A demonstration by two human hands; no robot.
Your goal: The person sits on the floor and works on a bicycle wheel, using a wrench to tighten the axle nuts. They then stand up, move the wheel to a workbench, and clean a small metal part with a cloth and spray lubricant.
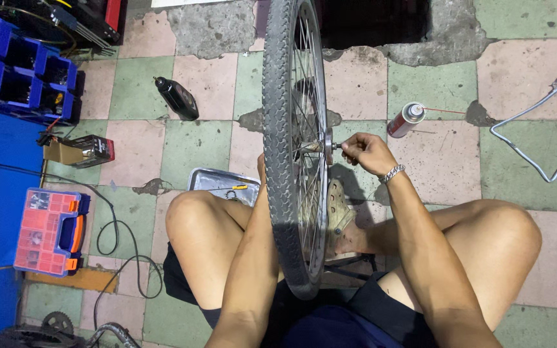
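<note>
Bicycle wheel [291, 148]: upright, edge-on between the knees, axle pointing sideways; right hand [365, 151] pinches axle end; left hand's grip unseen behind the tyre.

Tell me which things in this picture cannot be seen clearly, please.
- Left hand: head view, hidden behind the bicycle wheel.
- Small part at the hub, under the right hand fingertips: too small to identify.
- Metal tray contents: partly covered by knee and tyre.
- Metal frame: cut off by the right edge.
</note>
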